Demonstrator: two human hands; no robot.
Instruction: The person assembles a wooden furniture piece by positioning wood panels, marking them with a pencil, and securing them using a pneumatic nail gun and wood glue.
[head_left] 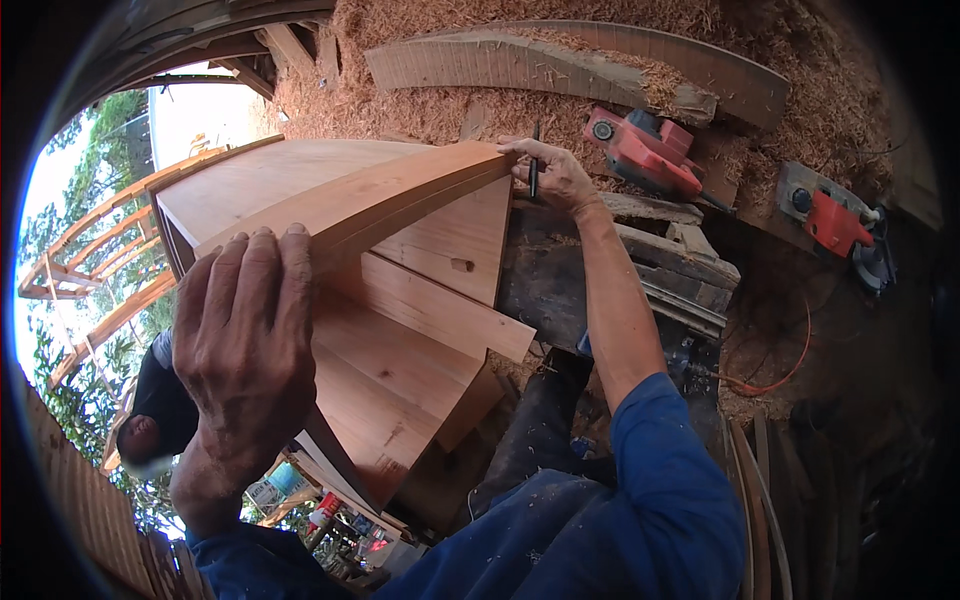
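A long, slightly curved wooden board is tilted up in front of me, a thin line running along its edge. My left hand grips its near end, fingers laid over the top face and the thumb hidden. At the far end, my right hand pinches the board's tip and also keeps a dark pen between its fingers. Below and behind the board stands a wooden cabinet-like piece made of wide reddish panels. A lighter wooden strip juts from it toward the right.
A dark, worn workbench is right of the panels. Beyond it a red electric planer and a red circular saw lie among shavings. Rough curved planks rest at the back. An orange cord loops at the right.
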